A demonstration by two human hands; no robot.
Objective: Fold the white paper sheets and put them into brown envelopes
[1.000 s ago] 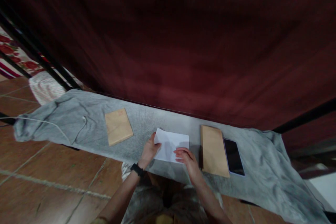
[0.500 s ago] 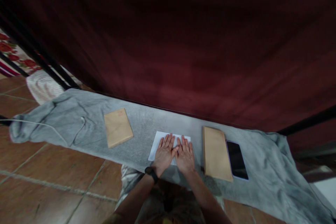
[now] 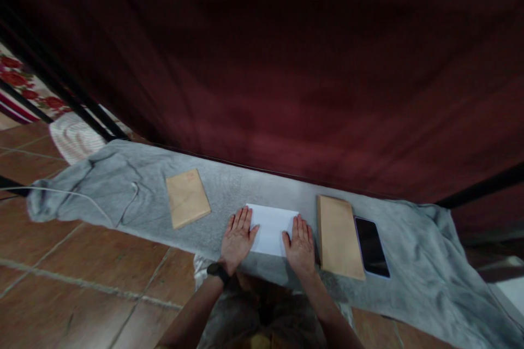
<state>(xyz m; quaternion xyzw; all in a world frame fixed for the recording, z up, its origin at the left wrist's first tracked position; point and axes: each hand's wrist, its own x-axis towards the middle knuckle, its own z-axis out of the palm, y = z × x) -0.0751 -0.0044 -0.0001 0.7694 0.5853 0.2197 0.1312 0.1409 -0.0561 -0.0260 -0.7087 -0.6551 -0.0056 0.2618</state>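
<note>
Paper (image 3: 271,229) uncovered, seemingly smoothed flat
Left hand (image 3: 237,238) has moved to its nine o'clock edge, right hand (image 3: 300,245) to three; both lie palm-down, gripping nothing.

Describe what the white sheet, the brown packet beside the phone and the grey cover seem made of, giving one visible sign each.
White sheet: probably paper, matte; it lies thin and flat with straight edges.
Brown packet: likely kraft paper or thin card, dull and smooth; plain tan with crisp edges.
Grey cover: soft fabric, perhaps plush; it drapes in wrinkles.
</note>
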